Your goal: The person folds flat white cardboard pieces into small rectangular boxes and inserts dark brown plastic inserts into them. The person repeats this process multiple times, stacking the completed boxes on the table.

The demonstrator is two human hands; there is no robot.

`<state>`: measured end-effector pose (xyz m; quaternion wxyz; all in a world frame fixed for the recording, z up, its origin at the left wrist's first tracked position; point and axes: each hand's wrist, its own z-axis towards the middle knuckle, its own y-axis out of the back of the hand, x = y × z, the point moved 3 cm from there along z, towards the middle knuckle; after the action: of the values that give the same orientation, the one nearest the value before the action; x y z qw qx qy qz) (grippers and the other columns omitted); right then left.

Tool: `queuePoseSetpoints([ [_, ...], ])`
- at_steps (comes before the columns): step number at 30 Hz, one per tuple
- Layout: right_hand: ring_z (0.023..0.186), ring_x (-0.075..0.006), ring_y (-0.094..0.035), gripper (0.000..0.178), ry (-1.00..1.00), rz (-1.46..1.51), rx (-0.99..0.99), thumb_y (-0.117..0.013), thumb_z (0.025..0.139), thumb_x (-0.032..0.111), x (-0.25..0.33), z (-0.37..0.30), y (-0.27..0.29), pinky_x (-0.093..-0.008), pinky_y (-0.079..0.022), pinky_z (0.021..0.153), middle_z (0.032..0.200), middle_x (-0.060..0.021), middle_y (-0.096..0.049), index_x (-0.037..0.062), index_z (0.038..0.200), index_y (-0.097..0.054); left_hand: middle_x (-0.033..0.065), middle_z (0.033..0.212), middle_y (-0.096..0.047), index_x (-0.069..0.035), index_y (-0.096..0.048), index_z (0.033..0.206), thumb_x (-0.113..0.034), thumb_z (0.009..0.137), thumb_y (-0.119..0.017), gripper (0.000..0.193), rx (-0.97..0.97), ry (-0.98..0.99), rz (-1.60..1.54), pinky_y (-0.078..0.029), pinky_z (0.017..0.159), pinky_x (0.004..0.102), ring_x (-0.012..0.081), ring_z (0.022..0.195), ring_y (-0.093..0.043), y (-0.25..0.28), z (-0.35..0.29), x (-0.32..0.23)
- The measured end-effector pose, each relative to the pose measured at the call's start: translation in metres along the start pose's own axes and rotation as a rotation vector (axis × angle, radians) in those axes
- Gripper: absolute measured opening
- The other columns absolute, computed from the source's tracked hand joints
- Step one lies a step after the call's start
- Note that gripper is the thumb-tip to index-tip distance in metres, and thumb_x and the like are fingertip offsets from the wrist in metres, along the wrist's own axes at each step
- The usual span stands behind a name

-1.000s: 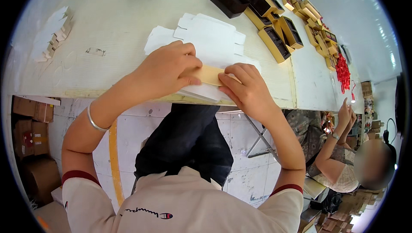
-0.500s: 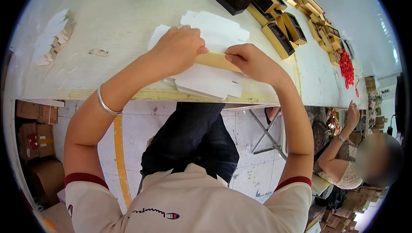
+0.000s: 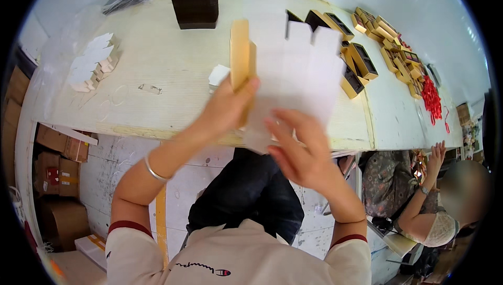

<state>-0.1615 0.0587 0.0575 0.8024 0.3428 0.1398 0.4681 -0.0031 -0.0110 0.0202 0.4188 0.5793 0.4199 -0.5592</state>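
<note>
A card box blank is raised upright over the table edge, its white inner face showing and slightly blurred. Its gold outer side is folded up along the left. My left hand is closed around the gold side, thumb on the front. My right hand is at the blank's lower part with fingers spread and smeared by motion; whether they touch the card I cannot tell. A small white card piece lies on the table left of the blank, partly covered.
Dark brown stacked trays stand at the back. Gold boxes with dark inserts lie to the right, with red cords farther right. Folded white card pieces rest at left. Another person's hand is at the right table edge.
The blank, lying folded with its gold strip under both hands, is now lifted upright with its white inside showing. My right hand has moved down and opened. My view has shifted slightly.
</note>
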Motion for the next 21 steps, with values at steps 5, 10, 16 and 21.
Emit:
queuePoseSetpoints([
  [5, 0.098, -0.0279, -0.059, 0.037, 0.133, -0.384, 0.018, -0.071, 0.067, 0.011, -0.017, -0.021, 0.041, -0.0388, -0.048, 0.084, 0.111, -0.0115, -0.059, 0.0057, 0.103, -0.066, 0.0019, 0.088, -0.050, -0.004, -0.054, 0.104, -0.033, 0.094, -0.053, 0.031, 0.309, 0.245, 0.260, -0.042, 0.072, 0.0284, 0.0112, 0.080, -0.047, 0.031, 0.024, -0.025],
  [10, 0.098, -0.0243, -0.059, 0.022, 0.233, -0.332, 0.053, -0.069, 0.068, 0.009, -0.023, -0.037, 0.033, -0.0403, -0.045, 0.090, 0.099, -0.0081, -0.063, 0.0077, 0.090, -0.066, 0.0077, 0.101, -0.056, 0.000, -0.053, 0.116, -0.032, 0.092, -0.054, 0.040, 0.559, 0.254, 0.756, -0.042, 0.082, 0.0334, 0.0183, 0.092, -0.052, 0.002, 0.039, -0.032],
  [16, 0.079, -0.0236, -0.055, 0.014, -0.175, 0.097, 0.278, -0.071, 0.071, 0.006, -0.061, -0.041, 0.011, -0.0341, -0.040, 0.078, 0.080, -0.0070, -0.058, 0.0044, 0.085, -0.066, 0.0123, 0.096, -0.060, -0.005, -0.057, 0.108, -0.033, 0.082, -0.067, 0.039, -0.048, -0.808, 1.244, -0.045, 0.082, 0.0375, 0.0280, 0.091, -0.057, -0.014, 0.021, -0.044],
  [21, 0.079, -0.0227, -0.056, 0.012, -0.535, 0.439, 0.474, -0.073, 0.075, 0.006, -0.080, -0.037, -0.003, -0.0322, -0.043, 0.073, 0.084, -0.0071, -0.061, 0.0023, 0.085, -0.068, 0.0120, 0.088, -0.061, -0.005, -0.061, 0.097, -0.023, 0.080, -0.068, 0.026, 0.365, -0.535, 1.136, -0.047, 0.074, 0.0380, 0.0306, 0.085, -0.058, -0.024, -0.025, -0.021],
])
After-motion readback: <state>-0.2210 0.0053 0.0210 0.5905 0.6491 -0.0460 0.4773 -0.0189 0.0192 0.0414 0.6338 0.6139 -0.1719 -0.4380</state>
